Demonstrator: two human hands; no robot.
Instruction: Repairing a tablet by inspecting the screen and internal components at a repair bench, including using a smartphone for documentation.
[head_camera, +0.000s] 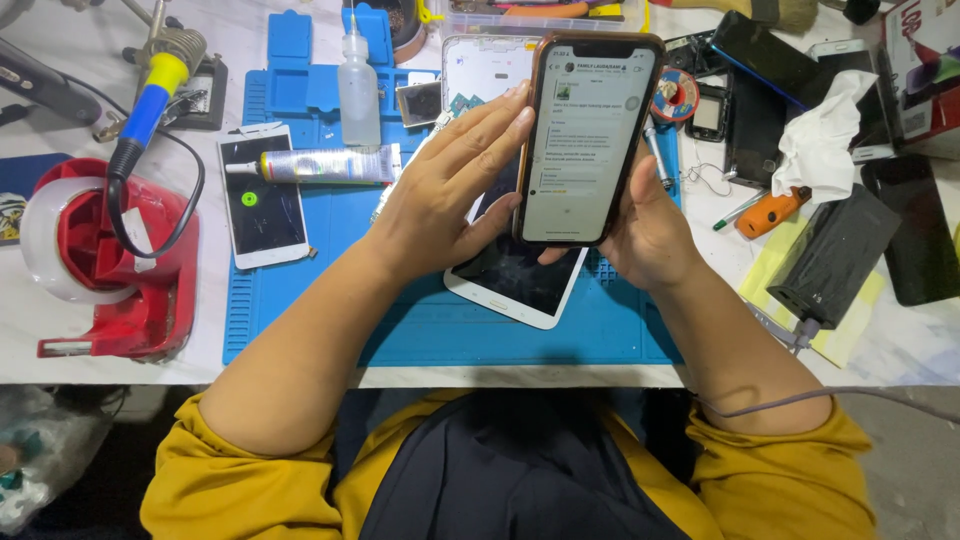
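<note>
while the right hand (650, 225) grips a lit phone (588, 135), the left hand (450, 185) lies flat on its edge, tablet (510, 280) unopened beneath.

left hand (440, 195) flat, fingers extended; right hand (650, 225) cupped, gripping.

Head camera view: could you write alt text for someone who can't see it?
Seen from above, a person's right hand holds up a lit smartphone in a brown case while the left hand rests its fingers on the phone's edge. Beneath lie a white tablet with a dark screen and a blue silicone work mat, with a red tape dispenser at left.
</note>
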